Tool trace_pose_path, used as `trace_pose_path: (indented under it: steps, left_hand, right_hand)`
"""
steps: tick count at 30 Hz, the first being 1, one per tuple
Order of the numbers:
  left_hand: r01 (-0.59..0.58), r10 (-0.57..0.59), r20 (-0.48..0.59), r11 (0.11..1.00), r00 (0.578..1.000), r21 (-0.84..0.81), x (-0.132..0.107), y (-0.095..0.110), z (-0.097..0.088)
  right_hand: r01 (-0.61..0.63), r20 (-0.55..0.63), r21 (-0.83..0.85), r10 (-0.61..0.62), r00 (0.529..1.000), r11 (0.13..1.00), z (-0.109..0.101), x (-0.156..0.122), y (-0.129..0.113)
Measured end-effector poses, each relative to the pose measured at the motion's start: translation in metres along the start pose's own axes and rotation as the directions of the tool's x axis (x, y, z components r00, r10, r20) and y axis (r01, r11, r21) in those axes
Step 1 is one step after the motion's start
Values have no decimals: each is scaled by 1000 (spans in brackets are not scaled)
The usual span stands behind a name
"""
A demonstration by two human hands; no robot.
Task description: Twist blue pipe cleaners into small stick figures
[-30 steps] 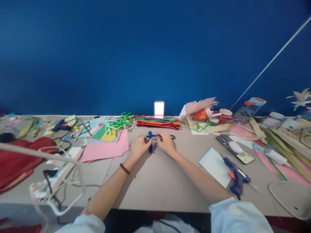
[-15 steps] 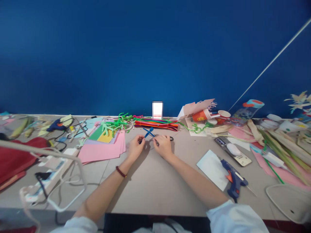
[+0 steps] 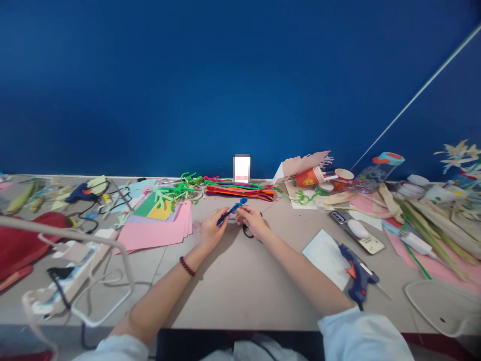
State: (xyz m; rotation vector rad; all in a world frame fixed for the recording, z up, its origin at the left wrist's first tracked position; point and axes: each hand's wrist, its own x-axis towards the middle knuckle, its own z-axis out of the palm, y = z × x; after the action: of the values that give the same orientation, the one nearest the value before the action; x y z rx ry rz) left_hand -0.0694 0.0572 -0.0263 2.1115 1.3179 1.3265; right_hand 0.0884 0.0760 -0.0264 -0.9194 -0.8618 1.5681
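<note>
A blue pipe-cleaner piece (image 3: 233, 208) slants up to the right between both hands near the middle of the grey table (image 3: 233, 281). My left hand (image 3: 211, 229) pinches its lower end; a dark red bead bracelet sits on that wrist. My right hand (image 3: 253, 219) has its fingers closed at the piece's middle, just under its upper tip. Black scissors handles (image 3: 247, 231) peek out under my right hand. A bundle of coloured pipe cleaners (image 3: 240, 190) lies just beyond the hands.
Pink and coloured paper sheets (image 3: 158, 230) lie left. Green pipe-cleaner shapes (image 3: 178, 189) sit behind them. A blue glue gun (image 3: 356, 273) and white card (image 3: 325, 258) lie right, with a phone (image 3: 356, 231), red cups (image 3: 313, 176) and dried leaves (image 3: 432, 220). A second glue gun (image 3: 80, 193) and power strip (image 3: 71, 271) are left.
The blue piece went from an upright cross shape to a crossed X and now forms one slanted bar. Both hands shifted slightly forward and closer together.
</note>
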Motion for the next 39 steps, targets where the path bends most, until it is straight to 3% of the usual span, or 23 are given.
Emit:
trace_pose_path:
  steps: [7,14,19,23,26,27,29,31,33,34,36,39]
  left_hand:
    - [-15,14,86,1000,996,12,-2,-1,1]
    - [-21,20,64,1000,998,20,-2,2,0]
    - [9,-9,37,1000,999,8,-1,3,-3]
    - [106,-107,-41,994,993,-27,-1,2,-2]
    - [255,-276,-77,944,958,-211,1,-1,1]
    - [306,-335,-52,904,941,-297,3,-3,2]
    - [392,-423,35,801,905,-453,6,-5,3]
    - [447,-478,112,678,871,-583,9,-8,4]
    - [467,-509,156,569,847,-678,10,-9,4]
    - [471,-514,173,532,840,-703,11,-10,4]
    - [478,-508,202,501,837,-721,10,-11,4]
    - [485,-484,245,465,840,-741,9,-11,5]
  right_hand:
    - [-37,-5,37,37,999,999,-4,3,5]
    - [-18,34,38,16,999,999,-7,4,8]
    - [29,106,-79,-21,994,996,-8,7,12]
    - [110,140,-292,-71,988,950,-6,3,12]
    - [260,206,-530,-175,963,807,-7,-1,11]
    - [328,247,-626,-219,944,707,-8,-3,10]
    - [451,356,-782,-286,890,430,-11,-4,8]
    - [492,427,-853,-311,849,172,-14,-5,5]
    - [461,421,-886,-335,843,47,-15,-6,3]
    - [443,403,-896,-352,845,39,-14,-7,3]
    - [440,366,-890,-388,846,118,-10,-10,4]
    - [482,320,-788,-415,852,382,-2,-13,8]
